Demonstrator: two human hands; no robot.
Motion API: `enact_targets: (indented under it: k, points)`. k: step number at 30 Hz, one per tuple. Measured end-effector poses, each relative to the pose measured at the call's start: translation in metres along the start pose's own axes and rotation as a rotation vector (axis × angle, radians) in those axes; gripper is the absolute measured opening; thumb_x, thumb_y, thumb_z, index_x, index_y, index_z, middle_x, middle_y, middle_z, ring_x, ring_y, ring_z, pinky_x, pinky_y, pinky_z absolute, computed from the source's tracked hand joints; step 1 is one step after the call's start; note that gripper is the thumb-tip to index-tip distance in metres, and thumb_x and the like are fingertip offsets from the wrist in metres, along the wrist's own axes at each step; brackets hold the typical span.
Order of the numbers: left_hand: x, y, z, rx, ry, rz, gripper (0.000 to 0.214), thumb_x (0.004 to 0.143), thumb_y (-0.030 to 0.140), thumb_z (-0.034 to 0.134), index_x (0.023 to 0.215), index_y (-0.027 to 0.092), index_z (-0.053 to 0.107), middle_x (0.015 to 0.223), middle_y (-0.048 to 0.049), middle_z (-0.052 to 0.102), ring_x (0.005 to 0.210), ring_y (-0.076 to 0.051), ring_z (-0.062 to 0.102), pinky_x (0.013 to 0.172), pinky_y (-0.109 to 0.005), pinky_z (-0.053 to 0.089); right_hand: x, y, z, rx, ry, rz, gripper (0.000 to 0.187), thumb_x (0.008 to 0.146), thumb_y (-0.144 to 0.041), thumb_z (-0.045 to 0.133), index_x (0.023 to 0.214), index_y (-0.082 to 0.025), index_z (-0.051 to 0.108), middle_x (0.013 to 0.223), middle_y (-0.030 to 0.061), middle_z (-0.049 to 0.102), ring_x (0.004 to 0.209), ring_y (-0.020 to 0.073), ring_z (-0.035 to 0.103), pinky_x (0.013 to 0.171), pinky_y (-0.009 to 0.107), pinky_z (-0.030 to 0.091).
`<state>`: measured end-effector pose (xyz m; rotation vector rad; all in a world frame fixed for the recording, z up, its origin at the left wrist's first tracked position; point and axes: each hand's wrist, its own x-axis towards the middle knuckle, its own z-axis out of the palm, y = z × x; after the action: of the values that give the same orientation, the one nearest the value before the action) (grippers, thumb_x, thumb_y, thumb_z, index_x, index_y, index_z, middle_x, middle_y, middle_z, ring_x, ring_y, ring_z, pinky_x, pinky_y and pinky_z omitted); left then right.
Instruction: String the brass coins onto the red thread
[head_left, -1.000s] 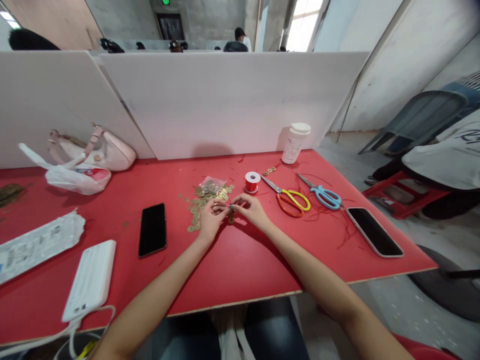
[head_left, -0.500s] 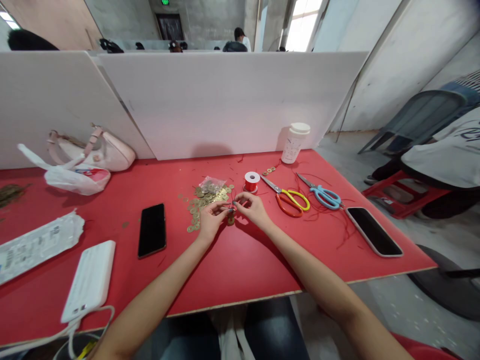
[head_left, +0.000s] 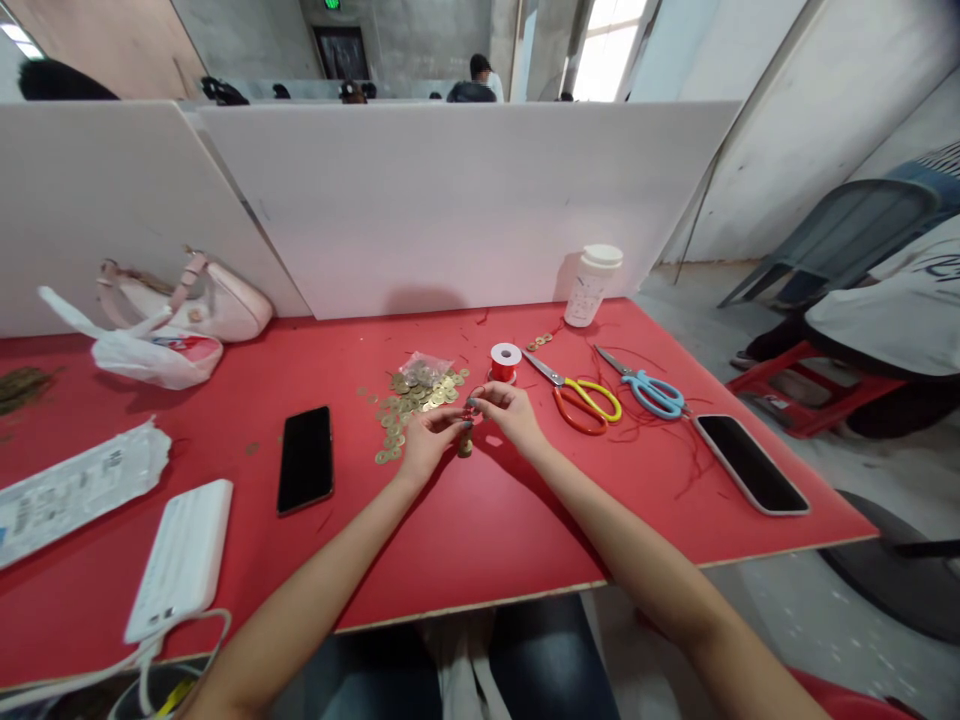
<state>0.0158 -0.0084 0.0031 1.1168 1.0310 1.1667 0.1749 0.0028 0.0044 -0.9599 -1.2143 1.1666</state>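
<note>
- Small bundle of round brass-coloured coins (head_left: 465, 446): at the frame's centre, hanging just below the fingertips on thin red cord (head_left: 469, 407).
- Left hand (head_left: 429, 442): thumb and fingertips pinched on the cord. Right hand (head_left: 514, 414): just beside it, fingertips also clamped on the cord.
- Smooth red tabletop (head_left: 457, 545): spans the frame's middle, backed by a tall white partition panel (head_left: 450, 200); grey concrete walls (head_left: 420, 45) rise at the top.
- Clear plastic bag with pink marking (head_left: 426, 367): upper centre, on the loose pile of brass-coloured coins (head_left: 391, 440); its contents are too small to tell.
- White spool wound with red cord (head_left: 505, 357): stands just above the right hand.
- White lidded paper cup (head_left: 588, 295): upper right, upright, its inside hidden.
- Thin white plastic bag (head_left: 154, 360): left, something red showing inside.
- Near edge of the tabletop: lower centre, below the hands, with bare red surface between the forearms; yellow-and-orange-handled scissors (head_left: 560, 383) lie right of the spool.
</note>
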Motion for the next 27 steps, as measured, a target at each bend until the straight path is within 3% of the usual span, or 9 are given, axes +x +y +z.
enact_targets:
  k: [4,10,16,21,27]
  points:
    - [-0.0004,0.0016,0.0017,0.037,-0.013,-0.006,0.033,0.052,0.031,0.089,0.078,0.014,0.078,0.07,-0.0069,0.074,0.061,-0.019,0.068,0.062,-0.03,0.058,-0.0007,-0.0008,-0.0002,0.073,0.011,0.041,0.019,0.071,-0.035,0.076,0.08,-0.02,0.068,0.076,0.0019,0.071,0.069,0.0164,0.065,0.07,0.031,0.053]
    - [-0.0035,0.0055,0.0042,-0.005,-0.099,-0.033,0.034,0.057,0.039,0.086,0.074,0.013,0.073,0.057,-0.0026,0.066,0.044,-0.018,0.062,0.048,-0.033,0.056,-0.0015,-0.0052,0.0003,0.064,-0.018,0.02,0.02,0.074,-0.036,0.074,0.085,-0.021,0.068,0.08,0.003,0.072,0.073,0.0179,0.068,0.074,0.033,0.056]
    - [-0.0025,0.0062,0.0044,-0.006,-0.036,-0.012,0.032,0.059,0.042,0.084,0.071,0.015,0.071,0.055,-0.0039,0.067,0.046,-0.019,0.063,0.047,-0.032,0.054,-0.0022,-0.0046,0.0024,0.015,-0.068,-0.057,0.03,0.076,-0.032,0.071,0.105,-0.025,0.062,0.097,0.0032,0.072,0.092,0.0192,0.069,0.083,0.035,0.055]
    - [-0.0006,0.0034,0.0012,0.007,-0.047,-0.002,0.026,0.061,0.036,0.081,0.074,0.014,0.073,0.058,-0.0047,0.069,0.048,-0.02,0.064,0.05,-0.033,0.055,-0.0029,-0.0035,0.0015,-0.209,-0.071,-0.133,0.012,0.079,-0.028,0.067,0.089,-0.022,0.068,0.09,0.0039,0.071,0.083,0.0186,0.065,0.075,0.032,0.05]
    - [0.0007,-0.0007,-0.0003,0.064,-0.012,0.011,0.027,0.055,0.034,0.085,0.071,0.015,0.073,0.063,-0.0055,0.072,0.055,-0.02,0.067,0.056,-0.031,0.057,-0.0022,-0.0021,0.0003,-0.306,-0.106,-0.168,0.011,0.079,-0.029,0.067,0.084,-0.021,0.071,0.083,0.0029,0.067,0.076,0.0168,0.06,0.069,0.029,0.045]
